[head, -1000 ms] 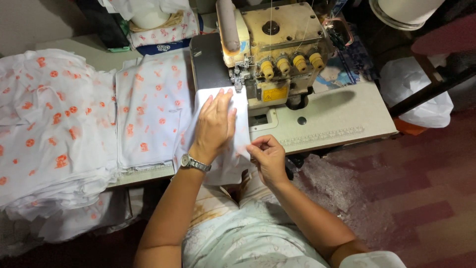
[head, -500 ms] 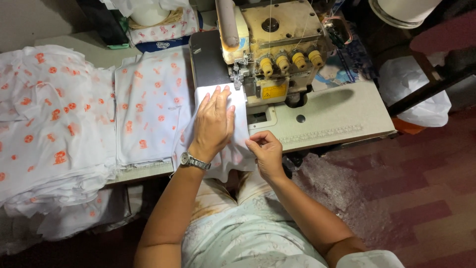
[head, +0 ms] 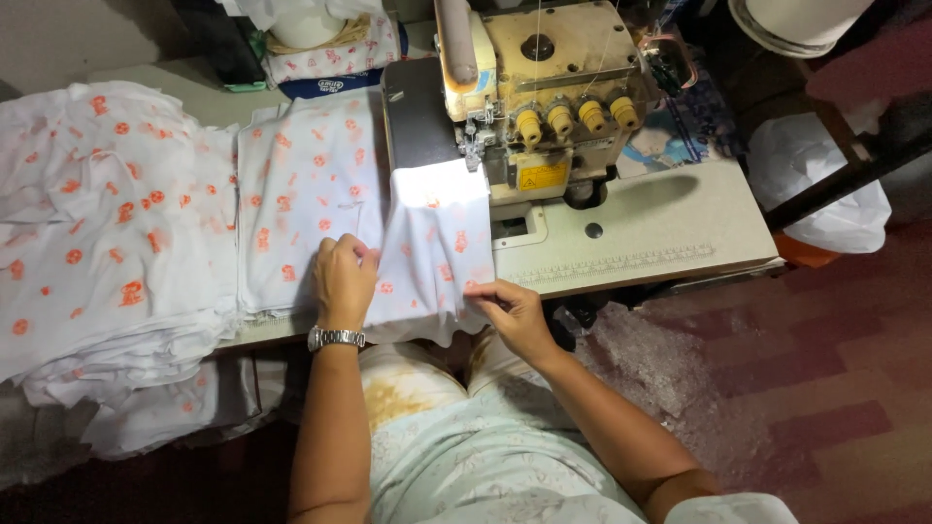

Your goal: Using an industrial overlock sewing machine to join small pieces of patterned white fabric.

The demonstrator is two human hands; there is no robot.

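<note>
A white fabric piece with orange prints (head: pixel 432 243) lies on the table in front of an overlock sewing machine (head: pixel 539 92), its far end under the lit presser foot. My left hand (head: pixel 342 281), with a metal wristwatch, grips the piece's left edge at the table's front. At the piece's lower right corner my right hand (head: pixel 513 312) pinches the cloth just off the table edge.
A flat stack of the same printed fabric (head: pixel 306 194) lies left of the piece, and a bigger heap (head: pixel 107 243) hangs over the table's left end. The cream table top (head: pixel 660 218) extends right of the machine. A white bag (head: pixel 820 180) sits on the floor at right.
My left hand has slid off the top of the piece, back and left to its edge. The right hand has kept hold of the lower right corner, and more of the fabric shows.
</note>
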